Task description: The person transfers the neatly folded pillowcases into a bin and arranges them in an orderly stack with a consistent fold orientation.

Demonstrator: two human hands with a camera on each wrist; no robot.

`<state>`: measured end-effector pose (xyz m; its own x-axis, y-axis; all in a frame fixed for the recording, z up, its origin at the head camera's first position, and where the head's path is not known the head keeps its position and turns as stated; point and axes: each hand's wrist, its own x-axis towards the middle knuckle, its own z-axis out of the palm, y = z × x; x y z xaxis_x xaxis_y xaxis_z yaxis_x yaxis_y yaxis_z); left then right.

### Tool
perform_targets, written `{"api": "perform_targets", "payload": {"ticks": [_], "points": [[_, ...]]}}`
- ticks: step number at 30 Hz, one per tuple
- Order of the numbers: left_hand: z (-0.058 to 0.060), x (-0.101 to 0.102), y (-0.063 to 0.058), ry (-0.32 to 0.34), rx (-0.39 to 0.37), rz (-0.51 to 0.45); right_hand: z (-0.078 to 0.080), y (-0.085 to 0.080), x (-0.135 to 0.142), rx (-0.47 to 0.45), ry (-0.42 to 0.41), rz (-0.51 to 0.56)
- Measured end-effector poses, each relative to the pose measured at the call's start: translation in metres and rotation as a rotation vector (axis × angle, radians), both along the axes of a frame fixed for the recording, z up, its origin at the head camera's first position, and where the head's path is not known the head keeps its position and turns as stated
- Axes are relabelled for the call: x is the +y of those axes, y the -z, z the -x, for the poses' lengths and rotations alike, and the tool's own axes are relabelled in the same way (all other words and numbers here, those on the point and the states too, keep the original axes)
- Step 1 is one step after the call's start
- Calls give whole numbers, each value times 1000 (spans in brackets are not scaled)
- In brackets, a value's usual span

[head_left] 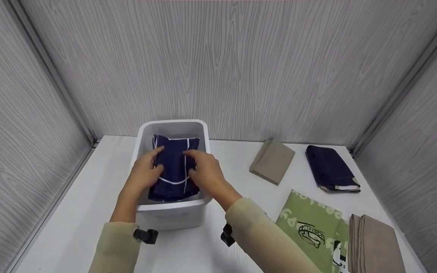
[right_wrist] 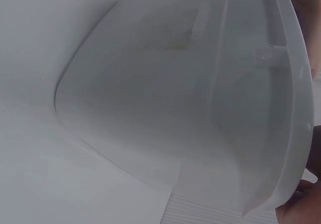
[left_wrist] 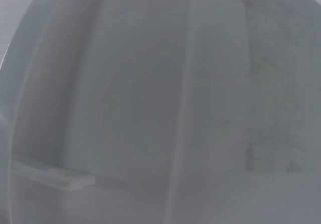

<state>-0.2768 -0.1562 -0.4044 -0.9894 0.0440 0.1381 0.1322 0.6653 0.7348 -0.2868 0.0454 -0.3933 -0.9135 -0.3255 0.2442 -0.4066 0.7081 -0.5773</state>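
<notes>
My left hand (head_left: 142, 172) and right hand (head_left: 208, 172) touch opposite sides of a navy cloth (head_left: 173, 161), thumbs and forefingers apart; whether my hidden fingers grip it, I cannot tell. It lies folded inside a white bin (head_left: 171, 219) near the back-left corner of the desk (head_left: 89, 197). A beige cloth (head_left: 275, 161) lies by the back edge, a dark blue cloth (head_left: 328, 167) by the back-right corner, a green printed cloth (head_left: 317, 220) beside a taupe cloth (head_left: 378, 242) along the right edge.

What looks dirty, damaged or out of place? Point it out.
The bin has a blotchy patch on its outer wall, odd against the plain white around it. I can't tell whether it's dirt or residue. Nothing looks spilled.
</notes>
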Motion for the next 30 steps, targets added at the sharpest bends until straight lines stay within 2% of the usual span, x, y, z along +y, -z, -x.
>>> {"api": "perform_targets", "payload": {"ticks": [4,8,11,16,22,26,30], "points": [[-1,0,0,-5,-26,6,-2,0,-1,38,11,-40],[-3,0,-1,-22,-42,7,-5,-1,0,138,-3,-105],[-4,-1,-1,-36,-39,17,-6,-3,3,186,-12,-110],[-5,0,-1,-40,-19,34,-5,-6,14,166,-14,-43],[-11,8,-4,-16,64,17,-10,-8,36,157,-21,34],[-19,20,-12,-4,134,15,-12,-6,57,170,-22,58],[-31,37,-23,32,178,-28,-16,-3,80,194,-27,79]]}}
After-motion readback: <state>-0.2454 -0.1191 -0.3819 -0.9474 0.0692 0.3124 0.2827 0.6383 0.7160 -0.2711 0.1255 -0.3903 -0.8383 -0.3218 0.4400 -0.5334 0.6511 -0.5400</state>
